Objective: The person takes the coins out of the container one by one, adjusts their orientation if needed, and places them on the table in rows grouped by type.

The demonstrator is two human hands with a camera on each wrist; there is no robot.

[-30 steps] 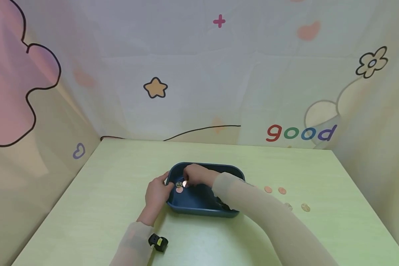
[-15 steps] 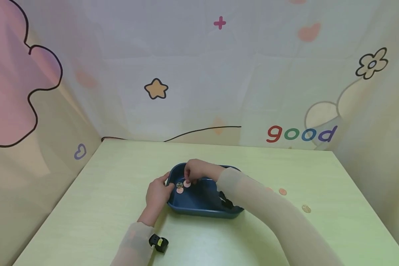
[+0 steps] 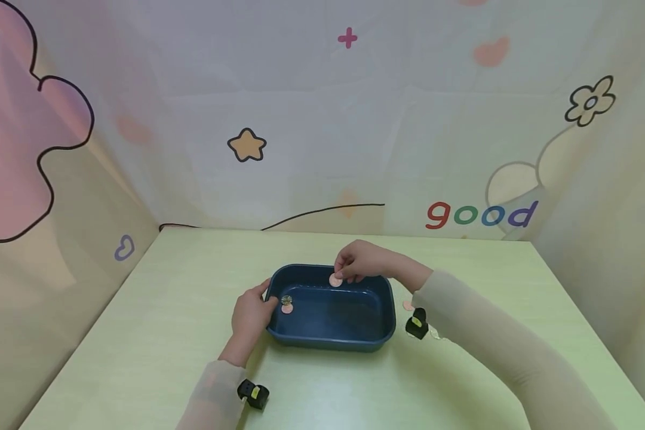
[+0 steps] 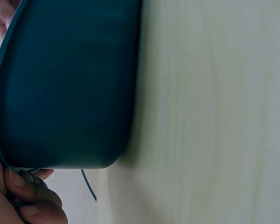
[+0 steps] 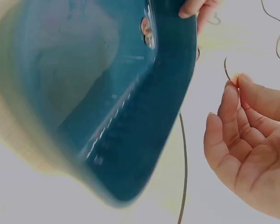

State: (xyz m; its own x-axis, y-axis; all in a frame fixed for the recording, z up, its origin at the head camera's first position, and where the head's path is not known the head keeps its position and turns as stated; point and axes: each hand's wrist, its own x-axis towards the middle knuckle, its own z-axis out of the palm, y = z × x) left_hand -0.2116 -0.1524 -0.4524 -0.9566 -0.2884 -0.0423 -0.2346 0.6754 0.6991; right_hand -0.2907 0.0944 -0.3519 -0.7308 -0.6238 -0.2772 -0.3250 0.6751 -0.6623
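A dark blue rectangular tray (image 3: 328, 344) with rounded corners lies on the table. My left hand (image 3: 251, 316) grips its left rim, thumb on the inside; the left wrist view shows the fingers (image 4: 39, 205) beneath the rim. Just over the tray's far rim, my right hand (image 3: 368, 261) pinches a copper-coloured coin (image 3: 335, 280) between thumb and fingertips. In the right wrist view that coin (image 5: 234, 81) is seen nearly edge-on. Inside the tray at its left end, a gold-coloured coin (image 3: 286, 300) touches a copper-coloured coin (image 3: 287, 309).
Right of the tray, a copper-coloured coin (image 3: 408, 305) lies on the pale wooden table (image 3: 140, 346). A paler coin (image 3: 437, 333) is partly covered by the right sleeve and the black wrist camera (image 3: 417, 323). A printed cloth (image 3: 312, 89) hangs behind the table.
My right hand has lifted a copper-coloured coin from the tray's left end and moved right and up to the far rim. The left hand keeps its place on the rim.
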